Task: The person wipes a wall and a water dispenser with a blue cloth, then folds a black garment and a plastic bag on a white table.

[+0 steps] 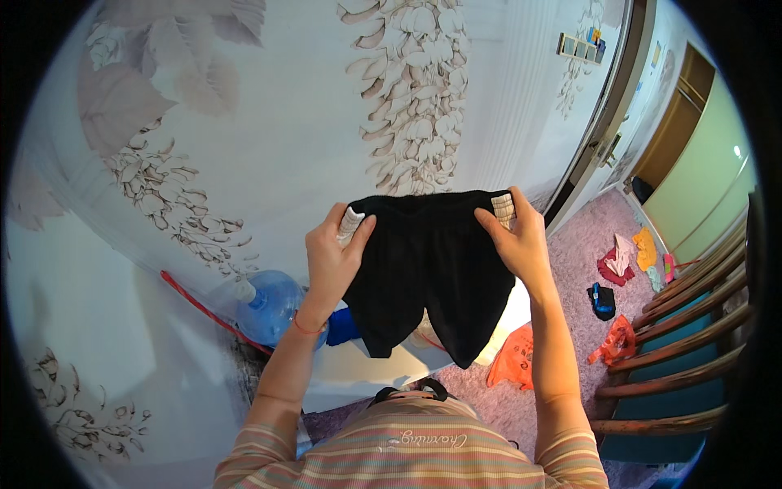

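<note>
A pair of black shorts (427, 257) hangs spread out in front of me, waistband up and both legs pointing down. My left hand (336, 250) pinches one end of the waistband, where a white strip shows at the side. At the other end, my right hand (516, 238) grips the waistband beside a cream-coloured strip. Below the shorts stands a white table (354, 379), partly hidden by them. Close to my left wrist are a large blue water bottle (269, 305) and a folded dark blue cloth (343, 326).
An orange plastic bag (513, 360) hangs near the table's right side. Several garments, among them a yellow one (645, 247), lie on the pink carpet (568, 263). A slatted wooden bench or railing (678, 367) bounds the right. A patterned wall (293, 122) and an open door (602, 153) stand ahead.
</note>
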`<state>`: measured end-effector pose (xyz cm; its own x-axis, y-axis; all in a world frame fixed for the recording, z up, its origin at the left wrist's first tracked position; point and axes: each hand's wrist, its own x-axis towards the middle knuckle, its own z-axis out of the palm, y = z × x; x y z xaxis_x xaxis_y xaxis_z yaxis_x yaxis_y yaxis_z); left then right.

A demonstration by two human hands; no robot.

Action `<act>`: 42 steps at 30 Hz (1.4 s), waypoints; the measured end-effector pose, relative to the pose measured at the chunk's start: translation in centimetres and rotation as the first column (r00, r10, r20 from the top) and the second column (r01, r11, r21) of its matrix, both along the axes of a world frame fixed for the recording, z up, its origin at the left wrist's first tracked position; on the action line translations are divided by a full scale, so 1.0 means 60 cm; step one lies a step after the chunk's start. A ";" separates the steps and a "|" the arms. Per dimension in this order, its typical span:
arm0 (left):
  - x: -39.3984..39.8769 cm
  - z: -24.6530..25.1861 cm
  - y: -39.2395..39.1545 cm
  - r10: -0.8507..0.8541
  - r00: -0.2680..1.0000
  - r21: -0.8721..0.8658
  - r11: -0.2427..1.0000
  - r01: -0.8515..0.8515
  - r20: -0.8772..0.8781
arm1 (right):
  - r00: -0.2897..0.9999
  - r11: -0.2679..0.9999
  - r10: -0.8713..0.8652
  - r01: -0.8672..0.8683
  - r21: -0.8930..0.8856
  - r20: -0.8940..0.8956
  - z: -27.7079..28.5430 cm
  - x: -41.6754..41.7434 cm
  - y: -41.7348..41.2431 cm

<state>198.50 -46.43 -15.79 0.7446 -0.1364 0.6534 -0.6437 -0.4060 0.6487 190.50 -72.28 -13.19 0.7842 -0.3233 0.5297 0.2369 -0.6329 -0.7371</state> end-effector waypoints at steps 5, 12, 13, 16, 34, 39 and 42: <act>-0.059 -0.002 -0.055 -0.242 0.957 -0.255 0.947 0.197 -0.159 | 0.969 0.931 0.232 -0.247 0.269 0.089 -0.007 -0.007 0.060; -0.104 -0.040 -0.055 -0.820 0.491 -0.480 0.572 0.666 -0.295 | 0.987 0.987 0.159 -0.159 0.019 0.010 0.026 -0.026 0.093; -0.107 -0.041 -0.055 -0.860 0.396 -0.585 0.509 0.632 -0.321 | 0.979 0.975 0.205 -0.204 0.091 -0.003 0.024 -0.023 0.085; -0.089 -0.072 -0.034 -0.792 0.523 -0.614 0.591 0.524 -0.315 | 0.957 0.935 0.289 -0.285 0.211 0.014 0.019 -0.022 0.060; -0.071 -0.051 -0.054 -0.590 0.751 -0.629 0.712 0.312 -0.295 | 0.911 0.910 0.397 -0.406 0.077 0.116 -0.050 -0.081 0.039; -0.074 -0.055 -0.047 -0.620 0.708 -0.620 0.713 0.327 -0.338 | 0.908 0.857 0.393 -0.419 0.300 0.147 -0.021 -0.091 0.052; -0.079 -0.061 -0.053 -0.590 0.757 -0.605 0.721 0.338 -0.281 | 0.928 0.919 0.367 -0.372 0.130 0.062 -0.044 -0.084 0.048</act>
